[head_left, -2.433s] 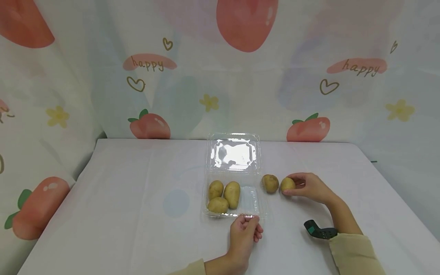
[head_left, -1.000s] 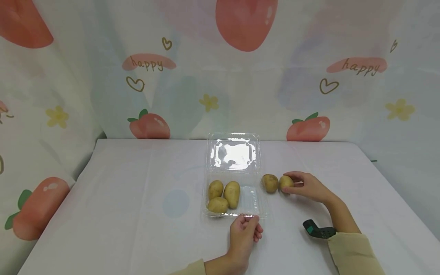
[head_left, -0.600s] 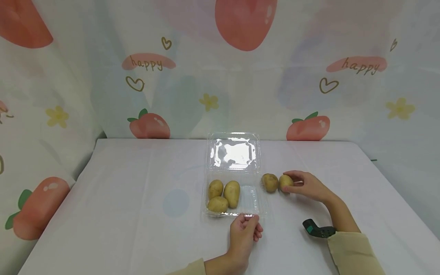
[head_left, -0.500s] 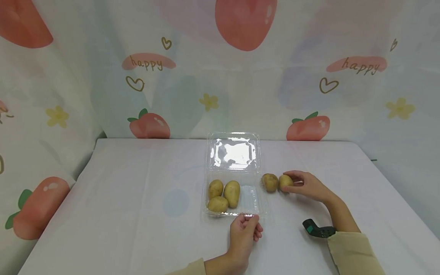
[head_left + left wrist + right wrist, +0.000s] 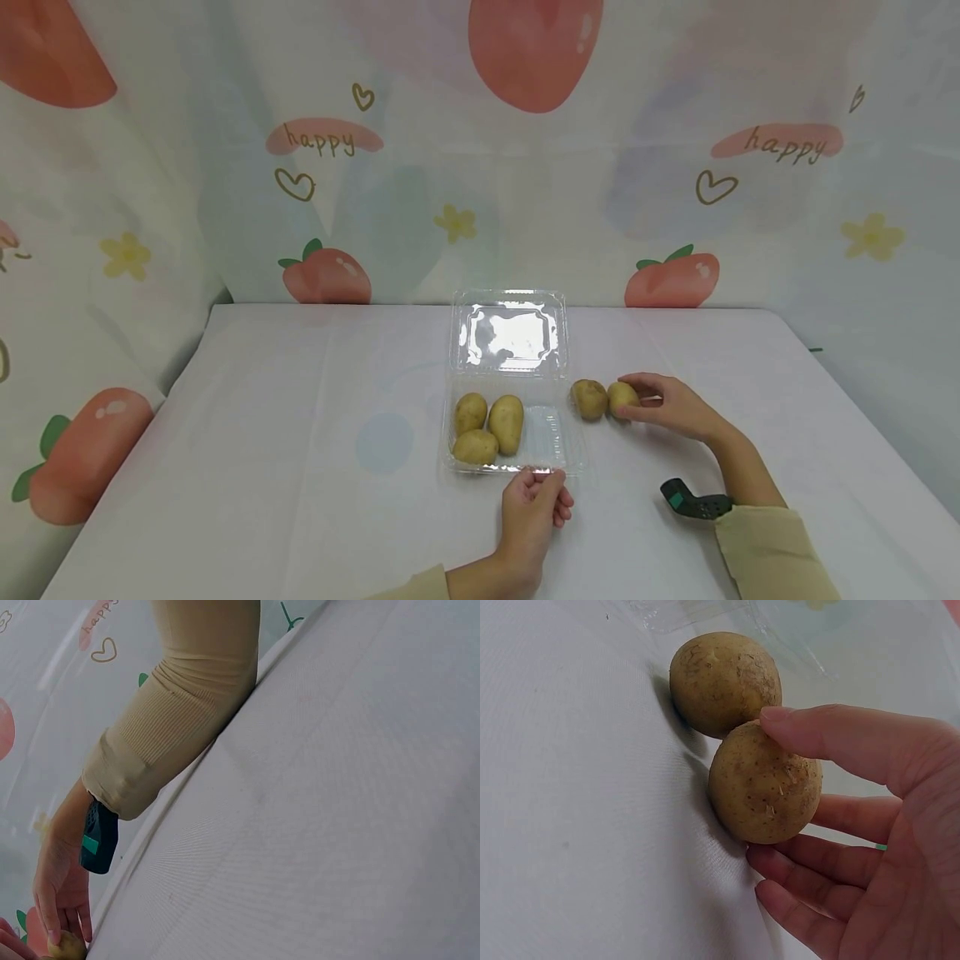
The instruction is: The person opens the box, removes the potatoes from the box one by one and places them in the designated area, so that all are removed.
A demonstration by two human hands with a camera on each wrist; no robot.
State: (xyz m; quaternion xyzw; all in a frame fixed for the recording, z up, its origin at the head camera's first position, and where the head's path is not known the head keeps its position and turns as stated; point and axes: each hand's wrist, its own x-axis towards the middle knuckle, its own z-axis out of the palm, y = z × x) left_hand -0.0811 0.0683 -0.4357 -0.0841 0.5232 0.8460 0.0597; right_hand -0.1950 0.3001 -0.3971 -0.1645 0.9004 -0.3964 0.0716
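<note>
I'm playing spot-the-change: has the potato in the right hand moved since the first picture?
Yes, a little: in the head view, the potato in the right hand shifted left, toward the unmoved clear box.

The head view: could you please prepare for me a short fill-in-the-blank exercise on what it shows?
The clear container holds ____ potatoes.
The right hand grips a potato, one of ____ outside the container.
The hand at the container's near edge is the person's ____.
The word written on the backdrop is ____.

Missing words: three; two; left; happy.
</note>
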